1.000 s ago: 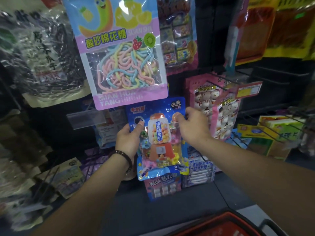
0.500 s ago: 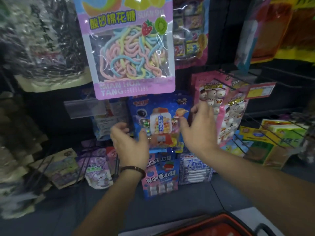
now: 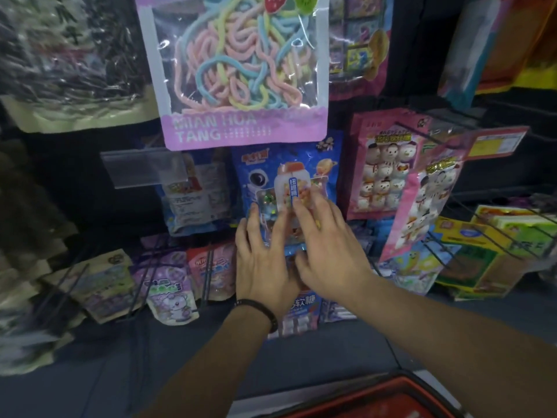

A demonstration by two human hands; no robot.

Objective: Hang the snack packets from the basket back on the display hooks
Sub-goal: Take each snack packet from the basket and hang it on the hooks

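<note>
Hanging packets (image 3: 382,176) crowd every edge of the blue packet (image 3: 265,167), left hand (image 3: 265,263) and right hand (image 3: 330,251) pressing it open-palmed.

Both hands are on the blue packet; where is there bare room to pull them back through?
Free: the grey ledge between the purple pouches and the red basket, and the dark panel under the clear tag holder. Crowded right of the blue packet: pink snowman packets, yellow boxes.
</note>
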